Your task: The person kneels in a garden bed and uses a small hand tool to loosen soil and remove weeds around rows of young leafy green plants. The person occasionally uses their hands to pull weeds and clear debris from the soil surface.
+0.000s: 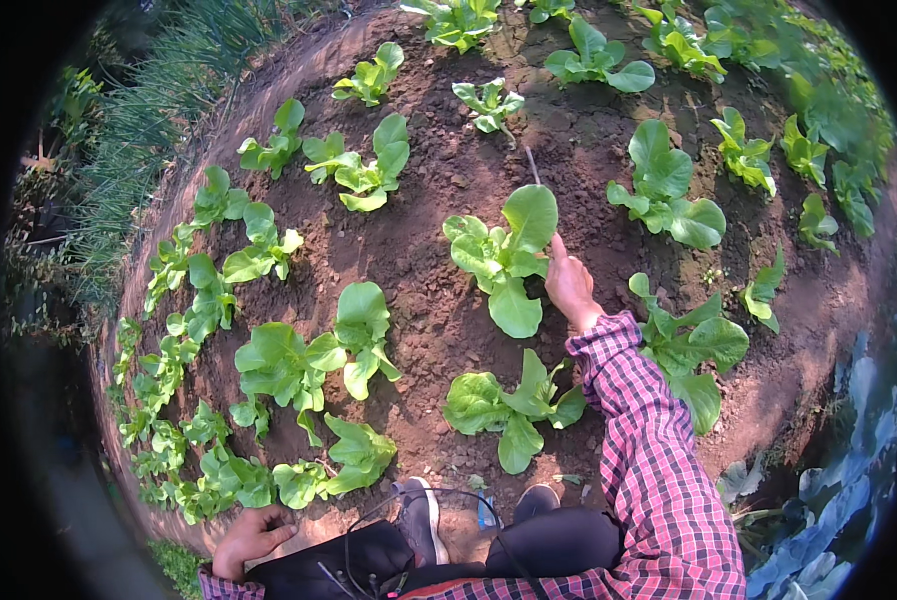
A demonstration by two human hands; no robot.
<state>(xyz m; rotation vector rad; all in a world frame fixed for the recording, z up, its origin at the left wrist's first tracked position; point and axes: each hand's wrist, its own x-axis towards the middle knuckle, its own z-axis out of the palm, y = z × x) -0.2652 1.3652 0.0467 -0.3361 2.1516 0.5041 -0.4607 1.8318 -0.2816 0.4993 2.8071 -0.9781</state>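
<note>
My right hand [571,285] is closed with the index finger stretched forward, beside a leafy lettuce plant [516,304] in the middle of the bed. A thin greyish rod-like tool [532,165] shows beyond the plant's upper leaf, in line with that finger. The leaf hides part of the tool, and its tip is at the soil. Farther ahead, a smaller, paler lettuce [488,105] leans over with its stem bared. My left hand [257,536] is by my left knee at the bottom, holding nothing, its thumb apart from the loosely bent fingers.
More lettuces [520,412] grow around my right forearm and across the brown soil [418,255]. Onion-like stalks [156,112] line the upper left edge; broad blue-green leaves [831,517] stand lower right. A black cable [433,491] hangs before my shoes [418,517], near a blue scrap [486,511].
</note>
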